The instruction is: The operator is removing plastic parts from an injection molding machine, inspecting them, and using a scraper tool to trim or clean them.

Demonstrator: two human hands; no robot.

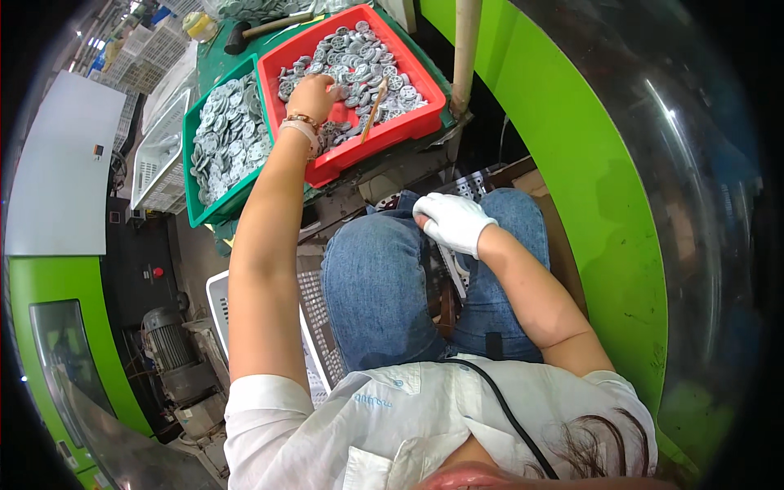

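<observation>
My bare left hand [313, 96], with a bracelet at the wrist, reaches into a red tray [351, 153] of small round grey spoked parts [355, 59]. Its fingers are bent and drawn together among the parts; what they pinch is hidden. A thin light-brown stick [376, 110] lies across the parts to the right of that hand. In a white glove, my right hand [453, 222] rests at my knees with its fingers curled. The bare thumb tip shows, but I cannot make out what lies inside the grip.
Left of the red tray, a green tray [193, 167] holds more grey parts. Behind them a hammer [265, 31] lies on the green tabletop [214, 61]. White crates [159, 175] stand at left. A pole [465, 57] and green machine panel [604, 188] bound the right.
</observation>
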